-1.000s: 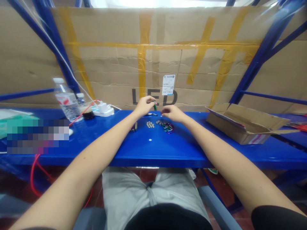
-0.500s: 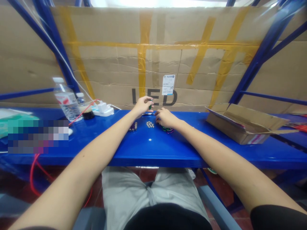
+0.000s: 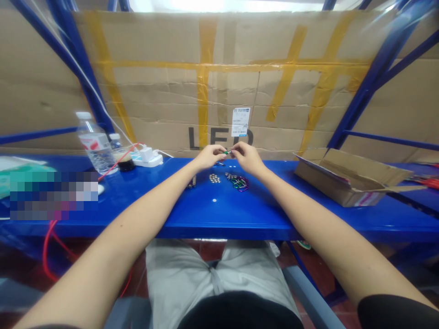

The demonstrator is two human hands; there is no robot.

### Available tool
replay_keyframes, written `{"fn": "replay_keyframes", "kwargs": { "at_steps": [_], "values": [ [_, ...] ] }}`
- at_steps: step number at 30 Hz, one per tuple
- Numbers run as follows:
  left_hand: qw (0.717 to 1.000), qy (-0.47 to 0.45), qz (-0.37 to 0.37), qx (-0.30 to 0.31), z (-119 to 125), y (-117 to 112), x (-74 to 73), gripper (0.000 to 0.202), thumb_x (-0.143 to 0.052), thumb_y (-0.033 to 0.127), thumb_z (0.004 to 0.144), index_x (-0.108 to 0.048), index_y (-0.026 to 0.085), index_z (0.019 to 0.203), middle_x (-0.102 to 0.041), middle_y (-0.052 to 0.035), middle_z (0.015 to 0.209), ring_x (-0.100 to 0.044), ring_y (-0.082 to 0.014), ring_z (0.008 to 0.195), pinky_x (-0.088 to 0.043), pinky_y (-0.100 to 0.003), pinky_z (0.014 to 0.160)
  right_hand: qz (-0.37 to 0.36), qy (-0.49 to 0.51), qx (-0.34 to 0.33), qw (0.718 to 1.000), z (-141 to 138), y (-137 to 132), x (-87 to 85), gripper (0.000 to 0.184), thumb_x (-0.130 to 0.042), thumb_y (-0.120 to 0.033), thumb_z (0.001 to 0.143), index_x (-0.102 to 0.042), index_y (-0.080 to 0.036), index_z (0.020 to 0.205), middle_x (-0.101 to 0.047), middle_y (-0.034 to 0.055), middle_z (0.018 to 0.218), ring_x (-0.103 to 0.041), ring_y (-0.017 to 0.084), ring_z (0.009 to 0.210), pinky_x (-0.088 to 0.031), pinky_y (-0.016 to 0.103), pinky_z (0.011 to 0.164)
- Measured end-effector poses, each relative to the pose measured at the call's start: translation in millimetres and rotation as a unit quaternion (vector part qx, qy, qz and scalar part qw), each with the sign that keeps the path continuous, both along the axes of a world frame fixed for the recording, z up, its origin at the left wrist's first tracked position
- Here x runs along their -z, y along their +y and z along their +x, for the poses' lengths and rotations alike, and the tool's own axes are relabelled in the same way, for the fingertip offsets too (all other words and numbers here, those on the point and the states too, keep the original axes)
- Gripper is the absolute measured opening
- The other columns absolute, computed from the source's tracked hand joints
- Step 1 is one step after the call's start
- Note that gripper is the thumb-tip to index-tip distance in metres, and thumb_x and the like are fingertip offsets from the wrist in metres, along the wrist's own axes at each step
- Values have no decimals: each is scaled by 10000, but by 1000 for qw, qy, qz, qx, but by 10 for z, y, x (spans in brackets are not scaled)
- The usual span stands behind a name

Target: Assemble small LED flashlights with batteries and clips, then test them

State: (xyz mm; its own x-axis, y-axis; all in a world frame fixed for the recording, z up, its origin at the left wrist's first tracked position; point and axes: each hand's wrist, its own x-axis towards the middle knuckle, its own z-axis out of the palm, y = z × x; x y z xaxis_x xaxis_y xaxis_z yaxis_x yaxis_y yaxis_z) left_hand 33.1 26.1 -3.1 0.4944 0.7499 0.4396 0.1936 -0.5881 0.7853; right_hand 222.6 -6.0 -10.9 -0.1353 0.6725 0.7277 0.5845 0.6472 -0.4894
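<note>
My left hand pinches a small green cylindrical part above the blue shelf. My right hand is closed in a pinch right beside it, fingertips meeting the same part from the right; whatever it holds is too small to name. Below the hands lie a cluster of small silver button-like pieces, a pile of green and purple clips, two dark thin cylinders and one lone silver piece.
An open cardboard box sits at the right. A water bottle, a dark jar and a white power strip with a red cable stand at the left. A taped cardboard wall closes the back.
My right hand rose from the pile of pieces on the shelf and came up to meet the left hand's green part. The left hand stayed nearly in place.
</note>
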Motion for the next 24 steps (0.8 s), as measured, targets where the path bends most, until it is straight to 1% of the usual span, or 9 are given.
{"fn": "replay_keyframes", "kwargs": {
  "at_steps": [3, 7, 9, 12, 14, 15, 17, 19, 24],
  "values": [
    [999, 34, 24, 17, 15, -25, 4, 128, -674, 181, 862, -693, 134, 979, -649, -11, 690, -567, -94, 588, -427, -222, 565, -3, 6, -3, 1000, -9, 5, 6, 56, -548, -189, 844, -601, -190, 827, -685, 40, 760, -630, 193, 737, -490, 348, 742],
    [998, 55, 32, 9, 16, -66, -2, 125, -654, 234, 882, -683, 153, 973, -580, 19, 602, -474, -80, 478, -383, -231, 518, -24, 1, -15, 1000, 21, -12, -23, 43, -582, -180, 808, -619, -176, 830, -684, 42, 754, -618, 186, 723, -481, 335, 727],
    [998, 57, 34, 9, 16, -86, -6, 121, -637, 252, 894, -674, 162, 967, -595, 11, 615, -482, -87, 485, -397, -244, 536, -42, 6, -32, 999, 40, -16, -37, 49, -596, -194, 807, -625, -169, 838, -688, 46, 762, -617, 182, 726, -482, 329, 722],
    [996, 59, 57, 18, 22, -98, -15, 111, -625, 257, 894, -663, 172, 954, -633, -3, 695, -522, -99, 555, -429, -254, 596, -68, 8, -49, 996, 59, -10, -45, 72, -613, -220, 811, -636, -163, 849, -690, 44, 757, -607, 170, 700, -481, 312, 691],
    [995, 62, 74, 14, 33, -97, -26, 105, -593, 251, 904, -652, 165, 890, -620, -1, 714, -528, -108, 601, -436, -259, 632, -81, 1, -51, 995, 68, -11, -47, 79, -612, -227, 817, -642, -160, 846, -692, 43, 745, -598, 161, 670, -477, 303, 668],
    [995, 65, 75, 6, 39, -97, -34, 156, -557, 253, 921, -637, 158, 826, -600, 0, 695, -519, -113, 607, -432, -264, 639, -82, -6, -51, 995, 72, -17, -49, 80, -605, -227, 825, -644, -159, 838, -694, 45, 743, -598, 159, 663, -476, 300, 665],
    [995, 73, 66, -11, 53, -101, -52, 307, -464, 264, 960, -580, 158, 696, -546, 2, 634, -490, -124, 595, -418, -277, 638, -71, -30, -47, 996, 83, -41, -60, 99, -576, -220, 847, -647, -160, 814, -703, 51, 750, -606, 160, 672, -476, 298, 681],
    [994, 86, 63, -22, 64, -111, -68, 372, -406, 262, 974, -543, 165, 642, -520, 2, 605, -477, -133, 589, -406, -289, 646, -47, -75, -45, 995, 97, -74, -78, 150, -534, -208, 875, -648, -163, 789, -712, 58, 767, -619, 164, 697, -472, 297, 711],
    [984, 127, 118, -39, 65, -134, -68, 233, -469, 220, 923, -602, 157, 743, -607, -16, 718, -536, -152, 691, -398, -286, 686, -16, -191, -33, 981, 124, -141, -122, 231, -472, -161, 896, -644, -160, 742, -709, 74, 753, -627, 181, 709, -442, 299, 720]
  ]
}}
